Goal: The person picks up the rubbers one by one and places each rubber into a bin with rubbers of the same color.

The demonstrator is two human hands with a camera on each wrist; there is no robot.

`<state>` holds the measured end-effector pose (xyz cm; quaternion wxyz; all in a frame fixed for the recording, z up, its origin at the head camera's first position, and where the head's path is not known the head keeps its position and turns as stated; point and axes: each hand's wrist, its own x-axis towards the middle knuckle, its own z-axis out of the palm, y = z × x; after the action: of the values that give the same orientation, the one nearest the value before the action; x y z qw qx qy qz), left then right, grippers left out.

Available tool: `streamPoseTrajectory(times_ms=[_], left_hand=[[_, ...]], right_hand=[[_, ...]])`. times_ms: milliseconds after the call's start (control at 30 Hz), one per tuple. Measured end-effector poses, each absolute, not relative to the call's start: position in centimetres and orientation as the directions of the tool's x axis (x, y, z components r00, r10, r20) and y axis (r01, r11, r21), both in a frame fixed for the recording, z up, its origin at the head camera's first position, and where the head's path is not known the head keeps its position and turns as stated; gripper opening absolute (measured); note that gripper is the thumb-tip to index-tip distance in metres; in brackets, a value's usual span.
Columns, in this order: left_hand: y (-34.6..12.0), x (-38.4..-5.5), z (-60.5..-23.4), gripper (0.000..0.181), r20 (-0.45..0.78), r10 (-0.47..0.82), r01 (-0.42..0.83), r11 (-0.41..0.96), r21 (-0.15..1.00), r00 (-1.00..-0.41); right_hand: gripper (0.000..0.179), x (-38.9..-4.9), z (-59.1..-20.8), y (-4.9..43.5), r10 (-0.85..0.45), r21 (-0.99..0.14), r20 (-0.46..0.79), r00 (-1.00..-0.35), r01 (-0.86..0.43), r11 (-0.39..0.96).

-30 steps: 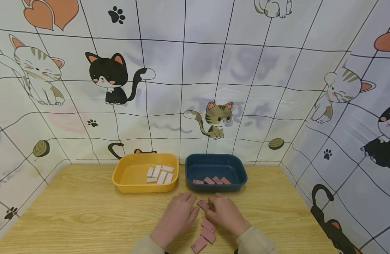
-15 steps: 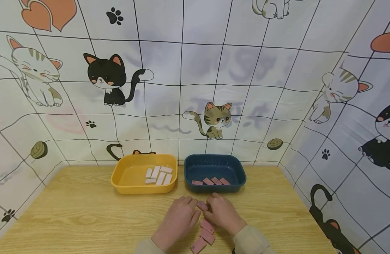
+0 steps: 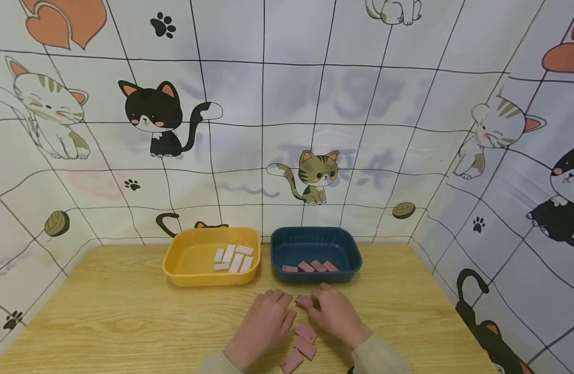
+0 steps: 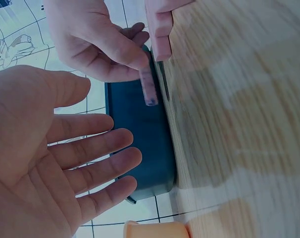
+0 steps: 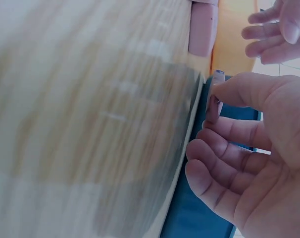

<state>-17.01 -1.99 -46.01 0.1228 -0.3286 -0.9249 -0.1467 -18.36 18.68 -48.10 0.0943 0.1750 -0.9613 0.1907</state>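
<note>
My right hand (image 3: 335,314) pinches a small pink tile (image 3: 304,302) between thumb and index finger, just in front of the dark blue tray (image 3: 316,277). In the right wrist view the held tile (image 5: 215,99) stands on edge at the fingertips. My left hand (image 3: 263,319) is beside it on the left, holding nothing; the left wrist view shows its fingers (image 4: 98,151) spread and nearly straight. Between the wrists, several pink tiles (image 3: 305,347) lie on the table in a staggered line. Inside the blue tray, several pink tiles (image 3: 318,266) lean along the front wall.
A yellow tray (image 3: 174,272) stands left of the blue one, with several white tiles (image 3: 235,257) toward its right side. Both trays sit at the back of the wooden table (image 3: 114,311), against a cat-print cloth (image 3: 240,145).
The pink tile has shifted slightly right with my right hand, away from my left fingertips. The left hand stays nearly in place. The tiles in the trays have not moved.
</note>
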Motion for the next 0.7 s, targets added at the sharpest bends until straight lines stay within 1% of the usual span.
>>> streamPoseTrajectory(times_ms=[233, 367, 600, 700], left_hand=[[-1.8, -17.0, -46.2, 0.020, 0.352, 0.577, 0.656, 0.735, 0.169, -0.737], [-1.8, -17.0, -46.2, 0.020, 0.357, 0.580, 0.660, 0.733, 0.165, -0.732], [-1.5, -17.0, -46.3, 0.017, 0.392, 0.584, 0.677, 0.719, 0.157, -0.711], [-1.3, -17.1, -46.3, 0.016, 0.393, 0.584, 0.678, 0.718, 0.157, -0.710]], right_hand=[[0.012, -18.0, -47.0, 20.0, -0.238, -0.337, 0.277, -0.931, -0.326, 0.883], [0.012, -18.0, -46.2, 20.9, -0.188, -0.350, 0.282, -0.941, -0.284, 0.893], [0.014, -18.3, -44.9, 22.8, -0.204, -0.283, 0.365, -0.908, -0.317, 0.905], [0.013, -18.6, -44.6, 23.3, -0.189, -0.277, 0.377, -0.907, -0.305, 0.911]])
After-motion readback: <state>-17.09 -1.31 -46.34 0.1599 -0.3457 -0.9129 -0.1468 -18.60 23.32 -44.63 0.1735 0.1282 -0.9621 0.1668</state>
